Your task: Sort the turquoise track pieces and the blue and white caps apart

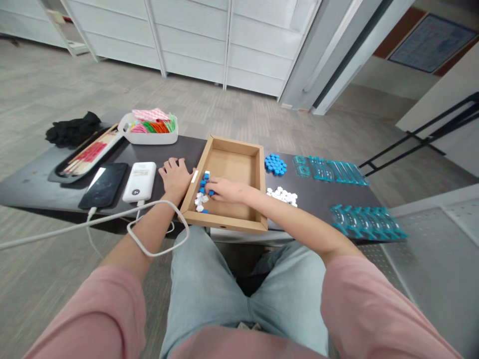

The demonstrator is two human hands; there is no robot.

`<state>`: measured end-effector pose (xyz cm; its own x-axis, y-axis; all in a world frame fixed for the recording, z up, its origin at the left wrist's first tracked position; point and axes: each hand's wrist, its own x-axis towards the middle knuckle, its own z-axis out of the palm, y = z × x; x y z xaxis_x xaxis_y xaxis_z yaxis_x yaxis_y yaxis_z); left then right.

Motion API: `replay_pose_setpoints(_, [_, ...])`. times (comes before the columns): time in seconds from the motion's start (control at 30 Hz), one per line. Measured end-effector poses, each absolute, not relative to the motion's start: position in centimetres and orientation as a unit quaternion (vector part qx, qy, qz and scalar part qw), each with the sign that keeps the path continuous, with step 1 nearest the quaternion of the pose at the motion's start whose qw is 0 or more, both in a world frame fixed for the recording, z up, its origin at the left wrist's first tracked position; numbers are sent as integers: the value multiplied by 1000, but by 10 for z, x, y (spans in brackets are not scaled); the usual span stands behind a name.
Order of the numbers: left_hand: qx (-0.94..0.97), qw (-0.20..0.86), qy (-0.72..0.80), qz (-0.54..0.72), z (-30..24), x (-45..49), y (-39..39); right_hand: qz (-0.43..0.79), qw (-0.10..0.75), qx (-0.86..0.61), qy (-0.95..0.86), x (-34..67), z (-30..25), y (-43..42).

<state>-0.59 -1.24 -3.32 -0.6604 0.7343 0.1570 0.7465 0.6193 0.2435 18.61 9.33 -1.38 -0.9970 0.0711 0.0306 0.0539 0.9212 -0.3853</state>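
Note:
A shallow cardboard box lies on the dark table in front of me. Near its left wall, several small blue hexagonal pieces sit above a cluster of white hexagonal pieces. My right hand reaches into the box, its thumb and fingers closed around one blue hexagonal piece. Just outside the left wall, my left hand rests on the table with its fingers spread, holding nothing.
Right of the box are a blue hexagon cluster, white hexagons and teal clear plastic parts. On the left lie a power bank, a phone, a black tray and a white basket. A white cable loops over my left forearm.

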Motion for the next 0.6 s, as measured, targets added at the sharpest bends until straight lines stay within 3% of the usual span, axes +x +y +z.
replay_pose_setpoints(0.23, [-416,18,-895,-162,-35,-6,-13,296,9,0,-955,223,11,93])
replay_pose_setpoints(0.4, [-430,4,-889,-156,-35,-8,-14,262,105,-120,-952,276,27,132])
replay_pose_setpoints(0.6, [-426,-9,-891,-159,-32,-7,-16,173,171,-343,-907,353,24,238])
